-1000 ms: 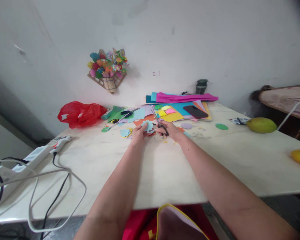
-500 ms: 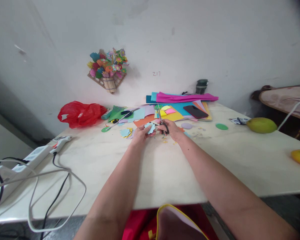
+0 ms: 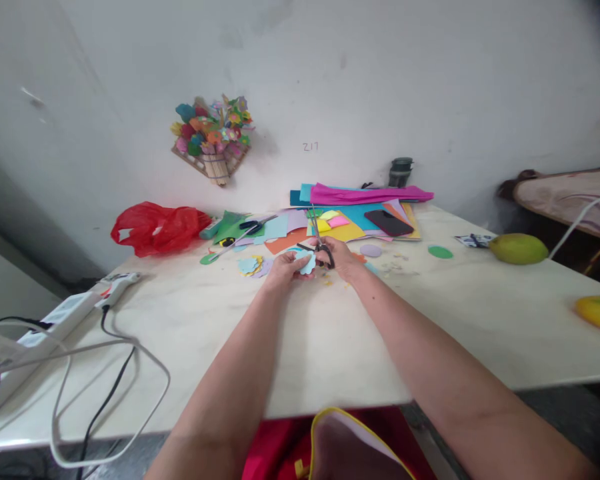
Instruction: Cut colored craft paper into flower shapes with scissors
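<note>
My left hand (image 3: 284, 269) pinches a light blue paper piece (image 3: 307, 263) with a scalloped edge. Close beside it, my right hand (image 3: 341, 256) is closed round black-handled scissors (image 3: 325, 254). Their blades point away from me, toward the wall, and lie to the far side of the paper. Whether the blades touch the paper I cannot tell. Left of my left hand, scalloped paper pieces (image 3: 251, 265) in light blue and yellow lie on the table. Small yellow paper scraps (image 3: 328, 284) are scattered under and near my right hand.
Coloured paper sheets (image 3: 360, 227) and a phone (image 3: 389, 223) lie beyond my hands. A second pair of scissors (image 3: 251, 227) and a red plastic bag (image 3: 157, 229) are farther left. Cables run from a power strip (image 3: 65, 320). On the right sits a green-yellow mango (image 3: 518, 248).
The light blue paper has turned in my left hand and sits slightly farther right, showing more of its face. My right hand still holds the scissors. The whole view has shifted slightly.
</note>
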A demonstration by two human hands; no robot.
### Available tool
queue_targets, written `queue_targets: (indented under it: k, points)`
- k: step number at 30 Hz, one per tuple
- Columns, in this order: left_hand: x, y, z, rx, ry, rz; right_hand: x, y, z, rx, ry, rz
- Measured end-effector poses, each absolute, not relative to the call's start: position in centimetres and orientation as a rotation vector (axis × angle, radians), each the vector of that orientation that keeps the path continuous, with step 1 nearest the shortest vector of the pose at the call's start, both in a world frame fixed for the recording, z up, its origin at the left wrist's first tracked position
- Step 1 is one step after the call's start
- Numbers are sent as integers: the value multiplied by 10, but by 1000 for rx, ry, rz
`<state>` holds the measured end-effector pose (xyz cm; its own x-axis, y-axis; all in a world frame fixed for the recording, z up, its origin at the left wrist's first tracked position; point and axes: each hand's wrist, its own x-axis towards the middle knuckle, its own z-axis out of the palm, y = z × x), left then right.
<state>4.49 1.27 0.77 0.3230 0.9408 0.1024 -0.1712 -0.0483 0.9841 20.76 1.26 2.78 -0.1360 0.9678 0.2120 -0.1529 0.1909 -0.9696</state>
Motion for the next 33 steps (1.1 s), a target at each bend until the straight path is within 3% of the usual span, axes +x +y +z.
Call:
queue_targets:
  k: [9, 33]
  points:
    - [45, 13, 10, 1299, 1024, 1264, 211, 18, 24, -915, -1231, 1194]
    - [52, 19, 6, 1326, 874, 1363, 209, 26, 18, -874, -1184, 1176]
